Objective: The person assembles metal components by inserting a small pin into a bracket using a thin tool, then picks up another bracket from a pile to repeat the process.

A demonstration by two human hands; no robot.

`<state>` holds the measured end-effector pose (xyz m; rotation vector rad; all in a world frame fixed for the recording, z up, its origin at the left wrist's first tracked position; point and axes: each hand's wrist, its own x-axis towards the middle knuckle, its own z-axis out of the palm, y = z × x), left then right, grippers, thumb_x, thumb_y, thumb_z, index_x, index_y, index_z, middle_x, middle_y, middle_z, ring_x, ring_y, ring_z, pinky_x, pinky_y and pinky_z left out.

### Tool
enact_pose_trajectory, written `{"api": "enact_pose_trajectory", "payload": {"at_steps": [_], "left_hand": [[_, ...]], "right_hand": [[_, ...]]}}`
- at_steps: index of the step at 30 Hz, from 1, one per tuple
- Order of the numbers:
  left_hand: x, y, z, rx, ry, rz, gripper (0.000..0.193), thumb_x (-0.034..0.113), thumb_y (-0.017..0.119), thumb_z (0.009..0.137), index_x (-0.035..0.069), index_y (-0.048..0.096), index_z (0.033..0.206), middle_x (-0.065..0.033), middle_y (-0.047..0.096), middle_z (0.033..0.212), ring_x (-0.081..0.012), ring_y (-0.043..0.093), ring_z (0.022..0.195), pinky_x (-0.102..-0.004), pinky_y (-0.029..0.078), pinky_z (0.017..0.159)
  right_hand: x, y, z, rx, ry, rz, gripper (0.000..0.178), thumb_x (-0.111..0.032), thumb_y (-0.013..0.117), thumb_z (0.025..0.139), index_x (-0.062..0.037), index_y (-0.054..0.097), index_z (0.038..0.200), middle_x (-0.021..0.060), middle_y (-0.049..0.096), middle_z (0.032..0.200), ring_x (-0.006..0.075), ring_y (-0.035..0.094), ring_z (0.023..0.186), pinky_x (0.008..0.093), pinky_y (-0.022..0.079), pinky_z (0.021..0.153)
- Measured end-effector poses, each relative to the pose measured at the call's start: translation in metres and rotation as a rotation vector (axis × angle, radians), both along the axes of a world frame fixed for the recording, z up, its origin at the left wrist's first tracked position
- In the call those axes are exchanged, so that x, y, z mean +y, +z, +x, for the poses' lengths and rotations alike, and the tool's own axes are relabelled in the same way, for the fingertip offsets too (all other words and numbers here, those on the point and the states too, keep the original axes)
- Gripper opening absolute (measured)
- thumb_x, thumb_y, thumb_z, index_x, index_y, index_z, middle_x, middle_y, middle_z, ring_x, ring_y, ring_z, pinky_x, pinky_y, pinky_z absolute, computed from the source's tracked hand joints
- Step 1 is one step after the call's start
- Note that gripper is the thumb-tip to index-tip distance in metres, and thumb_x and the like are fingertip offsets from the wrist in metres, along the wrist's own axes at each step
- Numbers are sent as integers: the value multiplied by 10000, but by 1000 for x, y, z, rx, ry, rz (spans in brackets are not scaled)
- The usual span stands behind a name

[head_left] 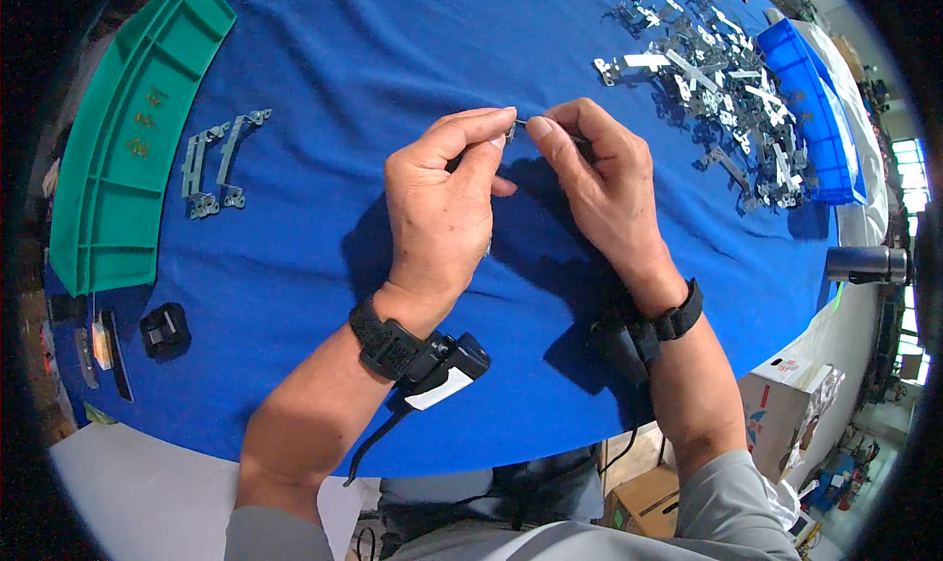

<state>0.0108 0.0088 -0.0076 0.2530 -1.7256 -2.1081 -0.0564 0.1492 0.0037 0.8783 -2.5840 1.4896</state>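
Both grips are pinched together: the left hand [437, 202] and right hand [609, 183] clamp a small metal piece [511, 132] above the blue-clothed table [324, 89]. Fingers conceal most of it; alignment cannot be verified. Scant visible contact suggests it could slip and drop. The cable [378, 433] trailing below the left hand could snag, jerking the grip.

On the cloth [344, 50], loose brackets [228, 156] left, bracket heap [725, 94] right beside bin [827, 119].
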Motion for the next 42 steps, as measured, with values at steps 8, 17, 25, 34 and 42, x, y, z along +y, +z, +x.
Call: {"api": "enact_pose_trajectory", "payload": {"at_steps": [8,17,25,34,42], "left_hand": [[0,0,-1,10,1,-3,189,-7,614,926,16,731,1074,-97,711,1074,-124,666,885,-249,578,630],[0,0,-1,7,-6,18,188,-9,614,926,9,728,1074,-97,709,1073,-125,667,886,-248,574,632],[1,1,-1,10,1,14,182,1,588,940,-14,725,1059,-95,702,1060,-108,657,829,-239,576,640],[1,1,-1,17,-11,-2,193,-13,595,931,5,728,1070,-98,707,1074,-129,665,894,-249,577,642],[1,2,-1,13,-16,9,198,-18,597,928,3,725,1077,-104,707,1075,-128,664,890,-253,581,645]], "right_hand": [[-1,3,1,1,-2,-21,182,-163,688,915,0,619,957,86,647,692,124,579,583,283,452,533],[-1,0,1,5,4,-50,185,-177,680,927,-2,620,925,100,646,686,134,588,575,295,451,523],[-3,-3,0,66,-2,-147,188,-182,675,932,-5,617,908,114,639,687,136,586,588,298,453,534],[-2,-2,0,45,4,-117,184,-178,679,928,-5,616,926,108,648,693,144,596,588,304,460,538],[-5,-12,-2,108,13,-253,182,-181,680,928,-12,613,946,92,624,671,153,571,558,305,444,522]]}}
